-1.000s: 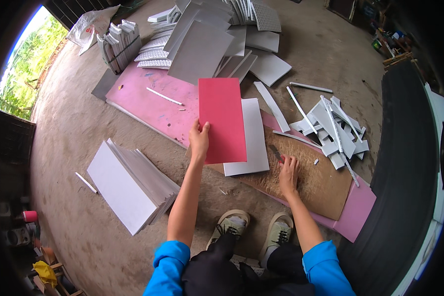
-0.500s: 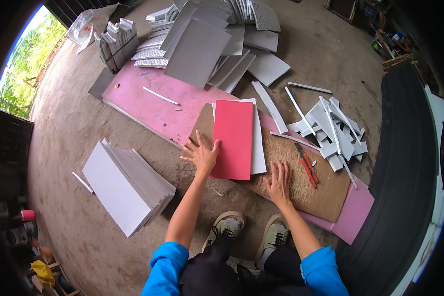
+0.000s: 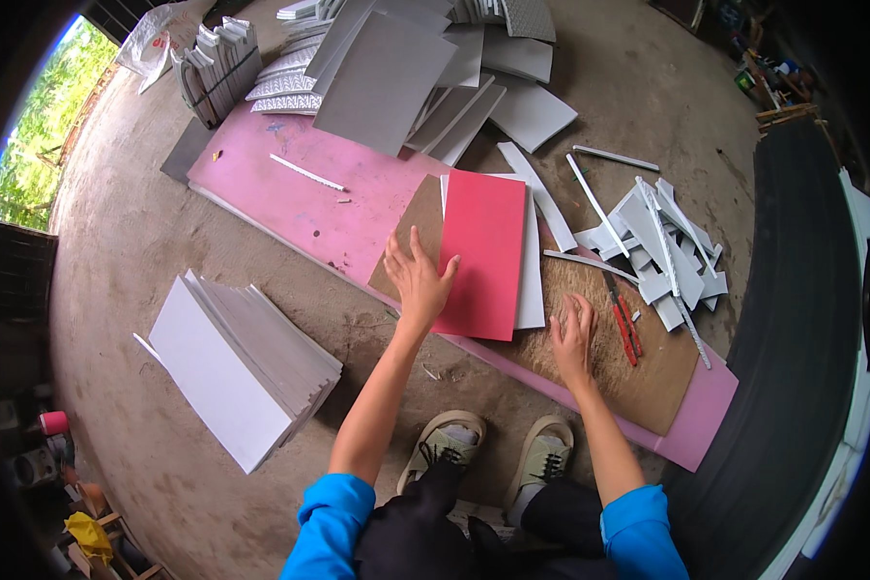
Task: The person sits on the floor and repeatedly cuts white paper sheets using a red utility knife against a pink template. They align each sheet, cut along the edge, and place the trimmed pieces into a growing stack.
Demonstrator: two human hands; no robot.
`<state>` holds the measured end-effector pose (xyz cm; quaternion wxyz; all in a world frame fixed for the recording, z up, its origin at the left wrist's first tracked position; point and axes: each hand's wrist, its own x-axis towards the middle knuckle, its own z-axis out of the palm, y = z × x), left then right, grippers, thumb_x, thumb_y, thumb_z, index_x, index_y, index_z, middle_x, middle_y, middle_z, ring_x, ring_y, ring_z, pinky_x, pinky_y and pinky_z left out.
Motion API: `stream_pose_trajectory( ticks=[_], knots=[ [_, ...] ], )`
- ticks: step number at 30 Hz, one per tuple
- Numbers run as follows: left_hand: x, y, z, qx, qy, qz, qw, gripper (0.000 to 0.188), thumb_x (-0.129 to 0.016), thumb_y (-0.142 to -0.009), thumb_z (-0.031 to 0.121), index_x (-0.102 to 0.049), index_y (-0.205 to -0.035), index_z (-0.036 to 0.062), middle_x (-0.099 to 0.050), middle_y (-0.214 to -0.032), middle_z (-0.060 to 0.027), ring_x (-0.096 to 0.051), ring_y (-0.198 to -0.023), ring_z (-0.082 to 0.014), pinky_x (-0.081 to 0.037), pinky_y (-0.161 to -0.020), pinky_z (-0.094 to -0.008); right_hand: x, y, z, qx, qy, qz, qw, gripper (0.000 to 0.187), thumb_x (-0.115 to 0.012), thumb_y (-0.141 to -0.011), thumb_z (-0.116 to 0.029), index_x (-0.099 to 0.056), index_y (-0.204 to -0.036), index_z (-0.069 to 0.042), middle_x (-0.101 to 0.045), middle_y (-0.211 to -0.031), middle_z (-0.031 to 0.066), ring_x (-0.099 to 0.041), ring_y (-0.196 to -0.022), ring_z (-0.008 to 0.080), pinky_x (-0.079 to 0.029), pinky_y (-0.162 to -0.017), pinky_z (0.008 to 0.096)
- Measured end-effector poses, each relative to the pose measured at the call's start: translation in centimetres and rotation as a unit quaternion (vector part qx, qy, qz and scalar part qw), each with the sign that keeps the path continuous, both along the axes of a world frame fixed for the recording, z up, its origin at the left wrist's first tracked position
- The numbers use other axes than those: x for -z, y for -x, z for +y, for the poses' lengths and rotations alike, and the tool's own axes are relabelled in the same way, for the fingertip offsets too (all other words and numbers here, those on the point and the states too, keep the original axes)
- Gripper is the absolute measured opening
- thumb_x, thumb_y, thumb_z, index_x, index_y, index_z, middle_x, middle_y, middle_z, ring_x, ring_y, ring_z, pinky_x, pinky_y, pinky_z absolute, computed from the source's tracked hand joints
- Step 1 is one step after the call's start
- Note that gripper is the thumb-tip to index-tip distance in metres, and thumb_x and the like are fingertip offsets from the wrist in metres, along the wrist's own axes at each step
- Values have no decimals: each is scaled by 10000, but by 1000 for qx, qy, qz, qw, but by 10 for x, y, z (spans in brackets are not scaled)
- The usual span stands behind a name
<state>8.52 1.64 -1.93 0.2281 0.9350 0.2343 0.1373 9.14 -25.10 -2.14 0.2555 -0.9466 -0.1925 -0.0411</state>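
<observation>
A red rectangular board point(image 3: 484, 256) lies on a white board point(image 3: 531, 266) of similar size, which shows along its right side. Both rest on a worn brown wooden board point(image 3: 662, 382). My left hand point(image 3: 419, 285) is open at the red board's left edge, its thumb at or over that edge and its fingers spread above the wood. Over the wooden board, right of the two boards, is my right hand point(image 3: 572, 338), loosely bent and holding nothing. Close to its right lies a red-handled cutting tool point(image 3: 624, 319) with a dark, narrow end.
A pink panel point(image 3: 280, 208) lies beneath the wood on the concrete floor. White offcuts point(image 3: 672, 251) are heaped at the right, beside a black sheet point(image 3: 783, 290). Grey-white boards point(image 3: 382, 82) pile up at the back. A white board stack point(image 3: 227, 367) stands at the left.
The whole view has shifted slightly, moving the boards and tool up and right in the picture. My right hand's fingers are more bent and closer together. My left hand stays beside the red board.
</observation>
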Motion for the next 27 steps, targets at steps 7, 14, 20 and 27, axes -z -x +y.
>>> stream_pose_trajectory(
  ticks=[7, 14, 20, 27],
  knots=[
    [-5, 8, -24, 56, 108, -5, 993, 690, -689, -762, 199, -341, -1313, -27, -380, -1177, -206, -410, -1086, -333, -436, -863, -396, 5, -34, 53, 4, -83, 82, 993, 410, -590, -807, -70, -491, -1199, 2, -426, -1146, 147, -438, -1069, 314, -394, -903, 407],
    [5, 10, -15, 71, 171, -14, 983, 591, -672, -766, 139, -416, -1287, 25, -458, -1095, -160, -550, -870, -228, -502, -780, -345, 3, -37, 73, 76, -117, 167, 976, 420, -644, -764, -93, -537, -1158, 3, -499, -1065, 118, -528, -931, 259, -437, -842, 381],
    [-15, -3, -7, 69, 312, -29, 947, 561, -664, -751, 89, -442, -1262, 26, -468, -1097, -158, -593, -851, -261, -495, -787, -371, -12, -69, 70, 46, -165, 174, 970, 505, -702, -697, -66, -549, -1178, -48, -526, -1045, 86, -562, -849, 189, -482, -769, 320],
    [11, 3, -12, 52, 322, -21, 945, 613, -682, -711, 39, -442, -1275, 51, -459, -1123, -147, -542, -941, -241, -503, -762, -327, 19, -77, 66, 63, -135, 185, 971, 574, -733, -664, -71, -537, -1203, -85, -523, -1016, 78, -556, -822, 179, -484, -782, 309]
  ],
)
